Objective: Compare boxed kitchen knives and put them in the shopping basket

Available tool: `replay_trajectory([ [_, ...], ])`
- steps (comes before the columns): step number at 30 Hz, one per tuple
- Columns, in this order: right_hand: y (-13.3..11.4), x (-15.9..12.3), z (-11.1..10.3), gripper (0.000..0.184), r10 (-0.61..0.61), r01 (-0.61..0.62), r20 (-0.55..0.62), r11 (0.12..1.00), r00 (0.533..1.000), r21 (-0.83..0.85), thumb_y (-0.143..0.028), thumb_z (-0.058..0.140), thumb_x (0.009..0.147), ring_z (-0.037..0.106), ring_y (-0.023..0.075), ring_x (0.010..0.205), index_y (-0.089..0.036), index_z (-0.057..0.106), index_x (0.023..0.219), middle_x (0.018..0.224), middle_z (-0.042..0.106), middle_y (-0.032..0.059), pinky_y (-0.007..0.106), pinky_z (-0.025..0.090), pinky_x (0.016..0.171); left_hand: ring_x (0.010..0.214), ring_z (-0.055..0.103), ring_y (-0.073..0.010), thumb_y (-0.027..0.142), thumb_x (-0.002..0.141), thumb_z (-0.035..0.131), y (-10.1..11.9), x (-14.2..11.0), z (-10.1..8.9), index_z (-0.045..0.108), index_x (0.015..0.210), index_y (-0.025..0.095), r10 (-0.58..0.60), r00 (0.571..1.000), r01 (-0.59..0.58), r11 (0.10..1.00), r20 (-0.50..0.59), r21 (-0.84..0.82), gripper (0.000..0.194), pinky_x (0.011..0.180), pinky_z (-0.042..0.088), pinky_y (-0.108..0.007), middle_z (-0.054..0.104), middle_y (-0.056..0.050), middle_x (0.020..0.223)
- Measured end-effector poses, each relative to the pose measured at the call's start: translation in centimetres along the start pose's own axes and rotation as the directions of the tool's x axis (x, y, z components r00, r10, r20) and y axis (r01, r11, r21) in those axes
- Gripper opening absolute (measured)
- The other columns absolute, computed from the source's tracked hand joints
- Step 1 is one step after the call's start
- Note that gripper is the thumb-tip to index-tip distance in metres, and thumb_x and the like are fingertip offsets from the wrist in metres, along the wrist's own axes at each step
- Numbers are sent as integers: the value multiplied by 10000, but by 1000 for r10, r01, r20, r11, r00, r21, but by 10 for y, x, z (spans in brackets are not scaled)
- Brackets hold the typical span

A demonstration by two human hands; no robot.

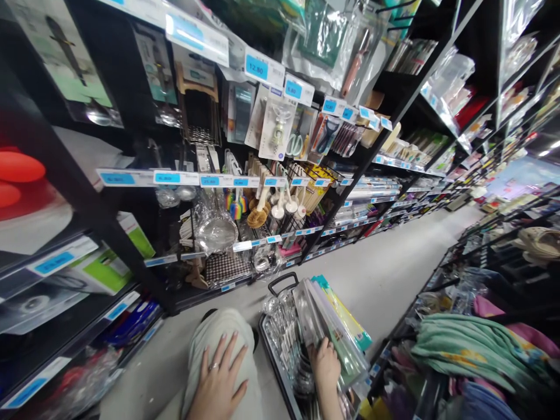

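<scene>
My left hand (221, 373) lies flat on my knee (234, 326) in light trousers, fingers spread and a ring on one of them. Down in a dark basket (276, 370), my right hand (326, 364) has its fingers curled on the edge of a clear plastic package (308, 312); the package's contents are hard to make out. Beside it, longer packs lean, including a teal and yellow one (345, 315). Several plastic-wrapped metal utensils (282, 326) fill the basket's left side. The lower part of the basket is partly hidden by my right forearm.
Ahead stands a black shelf rack with price labels (258, 65). Hanging there are a wrapped strainer (217, 233), brushes (258, 216) and white ladles (291, 204). Green cloth (464, 350) bulges from the right-hand rack. Between the racks runs a grey floor aisle (394, 268).
</scene>
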State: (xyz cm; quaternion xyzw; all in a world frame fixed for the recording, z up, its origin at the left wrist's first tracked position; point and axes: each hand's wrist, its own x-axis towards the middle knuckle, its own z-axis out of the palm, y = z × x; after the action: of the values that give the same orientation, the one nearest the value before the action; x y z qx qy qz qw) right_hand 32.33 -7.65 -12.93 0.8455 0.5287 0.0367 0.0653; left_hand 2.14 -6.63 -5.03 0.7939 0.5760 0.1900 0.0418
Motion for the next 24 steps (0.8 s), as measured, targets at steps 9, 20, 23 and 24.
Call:
replay_trajectory([
  [9, -5, -5, 1, 385, 46, -47, -46, 999, 998, -25, -283, 417, 926, 607, 291, 967, -66, 570, 1205, 1095, 618, 214, 347, 489, 701, 1345, 370, -314, 462, 798, 544, 5, 3, -10, 615, 1229, 314, -8, 999, 6, 1000, 53, 29, 461, 1128, 176, -533, 462, -46, 1426],
  [20, -4, -26, 15, 468, 25, -33, -90, 996, 996, -88, -134, 309, 948, 584, 291, 1009, 18, 415, 1378, 1196, 594, 237, 381, 466, 797, 1346, 368, -323, 402, 829, 513, 6, 3, -17, 620, 1228, 297, 5, 995, -15, 995, 98, 97, 426, 1114, 210, -540, 468, -57, 1422],
  [23, -6, -27, 12, 468, 37, -45, -88, 995, 995, -92, -146, 313, 951, 580, 288, 1007, 1, 415, 1384, 1226, 579, 232, 387, 462, 799, 1350, 359, -321, 415, 833, 513, 7, 3, -17, 613, 1238, 292, 4, 995, -14, 995, 99, 98, 435, 1119, 195, -535, 465, -62, 1427],
  [24, -6, -28, 8, 468, 43, -52, -91, 995, 995, -90, -159, 317, 954, 580, 288, 1003, -11, 419, 1386, 1230, 577, 229, 390, 461, 796, 1356, 350, -318, 402, 843, 501, 7, 3, -17, 601, 1253, 295, 6, 994, -17, 995, 107, 99, 435, 1120, 190, -535, 453, -60, 1436],
])
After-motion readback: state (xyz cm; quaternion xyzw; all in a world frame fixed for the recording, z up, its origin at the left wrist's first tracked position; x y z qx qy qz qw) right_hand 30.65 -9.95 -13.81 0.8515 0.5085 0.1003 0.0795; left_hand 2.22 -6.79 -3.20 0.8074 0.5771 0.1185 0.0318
